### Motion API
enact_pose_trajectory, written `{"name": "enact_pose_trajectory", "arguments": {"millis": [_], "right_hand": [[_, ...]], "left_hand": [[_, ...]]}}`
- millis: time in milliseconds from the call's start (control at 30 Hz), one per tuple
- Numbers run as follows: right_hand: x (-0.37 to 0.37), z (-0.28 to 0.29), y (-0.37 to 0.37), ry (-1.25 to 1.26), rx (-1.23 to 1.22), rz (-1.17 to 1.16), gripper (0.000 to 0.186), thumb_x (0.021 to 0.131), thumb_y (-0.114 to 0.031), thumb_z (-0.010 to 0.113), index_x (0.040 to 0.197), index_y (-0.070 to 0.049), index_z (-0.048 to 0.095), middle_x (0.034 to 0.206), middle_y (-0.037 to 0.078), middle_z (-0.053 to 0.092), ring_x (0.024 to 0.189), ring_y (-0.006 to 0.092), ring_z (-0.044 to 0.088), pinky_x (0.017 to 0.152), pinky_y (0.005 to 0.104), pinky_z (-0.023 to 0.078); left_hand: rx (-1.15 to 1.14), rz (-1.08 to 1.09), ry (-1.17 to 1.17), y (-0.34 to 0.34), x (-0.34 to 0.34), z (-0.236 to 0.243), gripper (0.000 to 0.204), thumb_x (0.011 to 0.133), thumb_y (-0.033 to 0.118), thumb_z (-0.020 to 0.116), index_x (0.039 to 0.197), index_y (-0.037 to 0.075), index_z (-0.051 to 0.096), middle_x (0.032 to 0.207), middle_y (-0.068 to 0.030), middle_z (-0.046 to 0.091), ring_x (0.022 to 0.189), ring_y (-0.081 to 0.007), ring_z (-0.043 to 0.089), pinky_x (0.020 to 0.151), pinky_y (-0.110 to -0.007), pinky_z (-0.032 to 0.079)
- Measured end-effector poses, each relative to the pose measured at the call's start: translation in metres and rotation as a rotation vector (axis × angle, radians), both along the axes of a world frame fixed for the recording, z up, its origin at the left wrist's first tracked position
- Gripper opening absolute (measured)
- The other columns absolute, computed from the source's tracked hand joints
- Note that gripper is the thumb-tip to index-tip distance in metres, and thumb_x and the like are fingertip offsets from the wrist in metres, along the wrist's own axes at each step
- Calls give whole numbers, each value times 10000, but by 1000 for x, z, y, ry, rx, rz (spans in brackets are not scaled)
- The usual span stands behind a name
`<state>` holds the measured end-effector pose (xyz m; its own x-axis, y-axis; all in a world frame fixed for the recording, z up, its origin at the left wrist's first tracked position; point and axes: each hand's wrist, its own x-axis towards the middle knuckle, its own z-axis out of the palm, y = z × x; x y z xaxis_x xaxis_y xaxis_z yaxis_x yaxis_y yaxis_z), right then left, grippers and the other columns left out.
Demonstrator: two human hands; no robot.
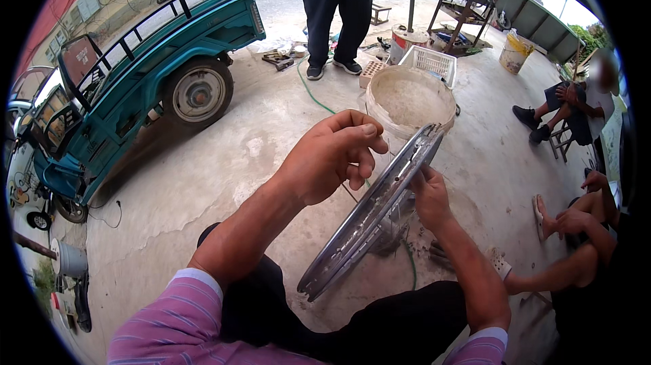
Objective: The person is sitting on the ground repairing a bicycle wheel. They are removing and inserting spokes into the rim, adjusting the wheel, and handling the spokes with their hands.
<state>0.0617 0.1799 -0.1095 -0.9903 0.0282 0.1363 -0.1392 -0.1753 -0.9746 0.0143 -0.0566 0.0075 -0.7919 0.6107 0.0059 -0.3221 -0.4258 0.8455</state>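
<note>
Wheel rim [369,212] edge-on between hands, tilted up-right; right hand [430,195] grips its far side, left hand [332,155] pinched w/ fingertips at upper edge, nearer

L hand [332,158] raised, fingers curled; R hand [428,195] clamped shut, both forearms extended.

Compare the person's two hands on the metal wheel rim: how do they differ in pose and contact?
The left hand is raised above the metal wheel rim, fingers curled and pinched; whether it touches a spoke is unclear. The right hand sits lower, gripping the rim's edge. Both are bare, with striped purple sleeves.
</note>
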Motion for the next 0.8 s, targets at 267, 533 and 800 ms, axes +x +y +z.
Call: {"name": "enact_pose_trajectory", "arguments": {"millis": [267,533,800], "right_hand": [[-1,5,-8,-15,-10,80,311,1015,-289,577,1148,-22,665,967,-9,665,843,71,566,780,240,465],[5,21,-17,7,153,192,385,1033,-313,525,1181,25,631,1037,43,677,954,122,636,886,282,516],[7,22,-22,8,87,217,374,1028,-291,543,1198,29,633,1015,38,678,946,106,621,868,262,506]], "left_hand": [[-398,-47,480,18,-10,-3,255,921,142,674,1135,6,653,751,-7,610,571,-37,514,472,-198,380],[-697,97,821,24,-9,5,128,875,118,733,936,11,700,654,-6,603,592,-32,498,518,-236,393],[-634,33,1011,15,-16,-1,146,858,96,728,990,39,706,659,-23,613,580,-67,530,535,-255,429]]}}
